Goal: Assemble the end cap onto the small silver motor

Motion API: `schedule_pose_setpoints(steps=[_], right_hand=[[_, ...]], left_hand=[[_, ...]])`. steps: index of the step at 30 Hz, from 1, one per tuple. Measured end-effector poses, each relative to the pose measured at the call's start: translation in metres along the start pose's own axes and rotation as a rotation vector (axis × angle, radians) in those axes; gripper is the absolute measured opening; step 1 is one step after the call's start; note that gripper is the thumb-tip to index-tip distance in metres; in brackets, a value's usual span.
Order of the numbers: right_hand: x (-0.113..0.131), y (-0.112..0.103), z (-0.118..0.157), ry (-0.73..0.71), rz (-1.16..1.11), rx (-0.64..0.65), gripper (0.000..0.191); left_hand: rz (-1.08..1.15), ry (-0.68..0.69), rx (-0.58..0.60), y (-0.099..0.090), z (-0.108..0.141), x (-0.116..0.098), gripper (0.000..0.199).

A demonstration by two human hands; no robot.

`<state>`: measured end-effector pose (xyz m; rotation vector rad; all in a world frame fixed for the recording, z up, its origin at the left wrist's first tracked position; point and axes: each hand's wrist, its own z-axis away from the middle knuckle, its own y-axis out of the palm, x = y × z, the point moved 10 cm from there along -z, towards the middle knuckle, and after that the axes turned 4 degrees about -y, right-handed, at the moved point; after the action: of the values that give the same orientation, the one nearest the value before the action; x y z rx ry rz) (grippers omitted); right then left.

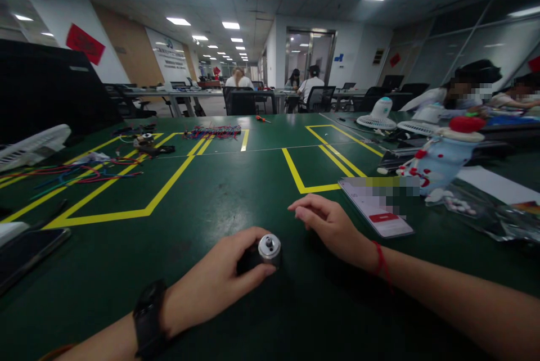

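Observation:
My left hand is closed around a small electric motor, a silvery metal cylinder standing upright with a short shaft in its top face. Thumb and fingers grip it from the left side, and a dark watch is on that wrist. To the right, apart from the motor, my right hand hovers low over the green table. Its fingers are loosely bent, with a gap by the thumb and nothing visible between them. A phone with a lit screen lies just beyond my right hand.
Yellow tape marks areas on the tabletop. Loose coloured wires lie left, more wired parts farther back near a screwdriver. A blue cup, small fans and plastic bags stand right. A dark phone lies left. Other people sit beyond.

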<state>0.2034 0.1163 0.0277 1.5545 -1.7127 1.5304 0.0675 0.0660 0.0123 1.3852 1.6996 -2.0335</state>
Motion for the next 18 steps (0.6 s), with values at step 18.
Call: schedule_pose_setpoints(steps=[18], right_hand=[[-0.021, 0.008, -0.001, 0.117, -0.015, 0.094, 0.022]], left_hand=[[0.007, -0.006, 0.004, 0.002, 0.001, 0.002, 0.026]])
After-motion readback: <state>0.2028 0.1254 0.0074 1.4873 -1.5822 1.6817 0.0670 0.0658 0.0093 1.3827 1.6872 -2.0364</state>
